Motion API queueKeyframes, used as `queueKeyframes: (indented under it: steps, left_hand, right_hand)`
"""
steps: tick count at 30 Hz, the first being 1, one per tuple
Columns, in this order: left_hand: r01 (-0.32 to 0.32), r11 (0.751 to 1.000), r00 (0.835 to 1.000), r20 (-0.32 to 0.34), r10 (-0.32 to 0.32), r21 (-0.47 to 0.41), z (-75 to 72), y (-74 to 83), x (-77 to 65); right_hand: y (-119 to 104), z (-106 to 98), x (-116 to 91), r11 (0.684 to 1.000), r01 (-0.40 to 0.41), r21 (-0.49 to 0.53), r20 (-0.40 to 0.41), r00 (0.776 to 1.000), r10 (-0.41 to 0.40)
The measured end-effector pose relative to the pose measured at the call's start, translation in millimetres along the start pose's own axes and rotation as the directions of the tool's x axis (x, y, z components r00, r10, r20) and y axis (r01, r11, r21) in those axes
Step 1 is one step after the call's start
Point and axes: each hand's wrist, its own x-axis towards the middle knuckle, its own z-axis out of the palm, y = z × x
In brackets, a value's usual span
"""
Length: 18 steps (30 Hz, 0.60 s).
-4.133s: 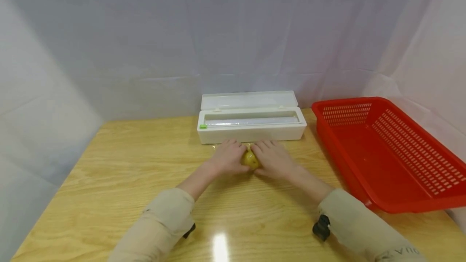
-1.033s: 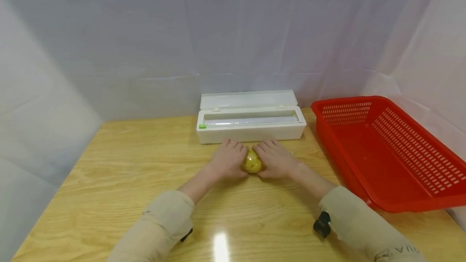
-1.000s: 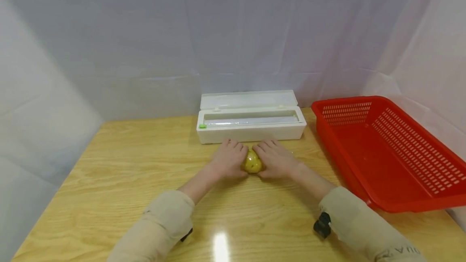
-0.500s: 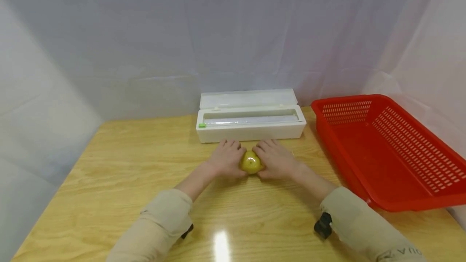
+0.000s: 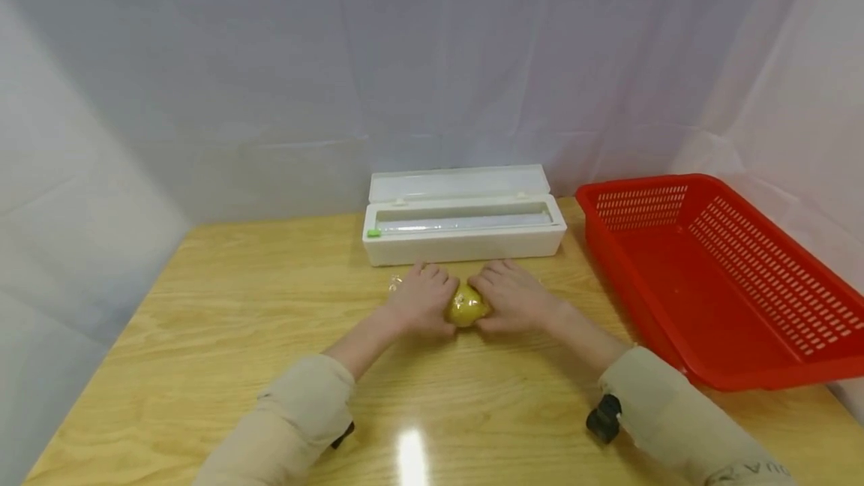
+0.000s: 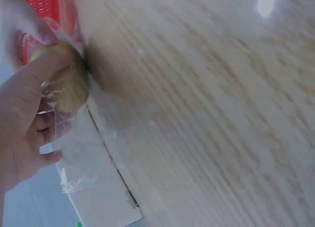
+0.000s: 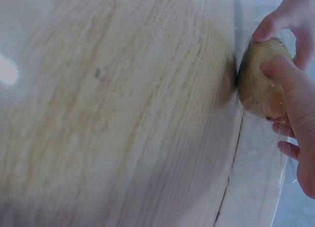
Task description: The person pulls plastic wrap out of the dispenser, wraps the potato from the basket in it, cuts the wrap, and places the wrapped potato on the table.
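Between my two hands is a yellow pear [image 5: 467, 309] in clear cling film, just in front of a white box. My left hand [image 5: 423, 298] grips it from the left, thumb on the near side and fingers behind. From the other side my right hand [image 5: 514, 297] holds it the same way. In the left wrist view a loose flap of cling film [image 6: 78, 170] trails from the pear [image 6: 73, 91] past my fingers. The right wrist view shows both thumbs pressing the pear [image 7: 252, 84], low over the table. Its far side is hidden.
Behind the hands stands the white cling film dispenser [image 5: 466, 249], lid raised, roll inside and a green slider [image 5: 374, 233] at its left end. A large red basket [image 5: 651, 298] stands on the wooden table [image 5: 256, 306] at the right. White cloth [image 5: 432, 58] hangs behind.
The pear has turned between my hands: its stem dimple pointed up half a second ago and now sits farther back. Film shows left of my left hand again. Both hands have barely moved.
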Motion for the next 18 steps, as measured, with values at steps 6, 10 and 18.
queueKeyframes:
  steps: [6,10,18]
  left_hand:
    - [0.02,0.994,0.998,0.067,-0.013,-0.11,-5.8,-2.9,-1.9]
    - [0.029,0.991,0.996,0.091,-0.017,-0.128,-7.7,-4.9,-2.7]
    - [0.006,0.999,0.999,0.032,-0.004,-0.05,-6.5,-5.1,-5.5]
  right_hand:
    - [-3.1,-5.4,-1.3,1.0,0.003,0.014,0.041,0.999,-0.003]
    - [-5.7,-4.0,-0.2,0.999,0.017,-0.044,0.014,1.0,-0.016]
    - [-6.4,0.0,2.1,0.997,0.021,-0.078,-0.059,0.998,-0.025]
